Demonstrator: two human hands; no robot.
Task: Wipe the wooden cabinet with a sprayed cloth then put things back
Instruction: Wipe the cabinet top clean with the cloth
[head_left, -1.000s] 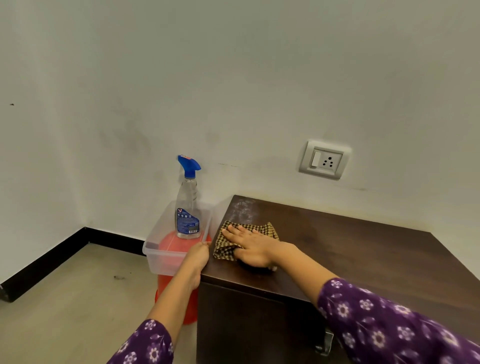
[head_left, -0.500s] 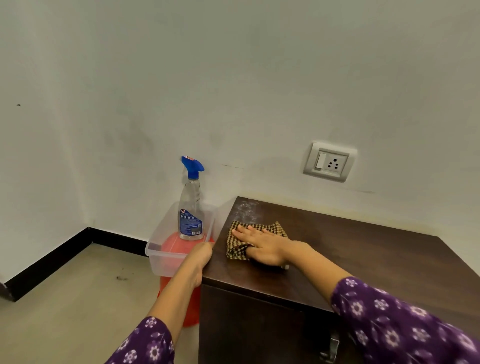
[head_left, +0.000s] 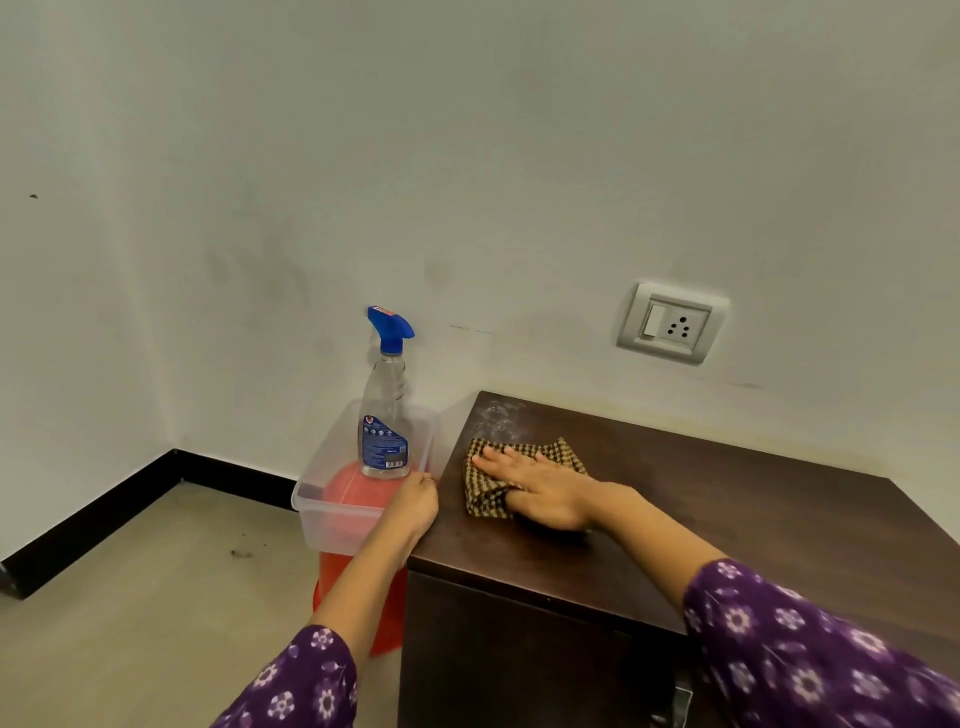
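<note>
The dark wooden cabinet (head_left: 727, 519) stands against the wall, with whitish dust at its back left corner. A brown checked cloth (head_left: 485, 499) lies near the top's left edge. My right hand (head_left: 545, 491) presses flat on the cloth, thumb tucked into its fold. My left hand (head_left: 413, 512) rests along the cabinet's left edge, fingertips touching the rim of a clear plastic bin (head_left: 332, 499); whether it grips is unclear. A clear spray bottle (head_left: 385, 415) with a blue trigger stands upright in the bin.
The bin sits on a red bucket (head_left: 358, 587) just left of the cabinet. A switch and socket plate (head_left: 672, 322) is on the wall above the cabinet. Beige floor (head_left: 145, 613) stretches to the left, edged by black skirting.
My right hand has slid the cloth slightly to the right along the cabinet top. My left hand has stayed at the cabinet's left edge.
</note>
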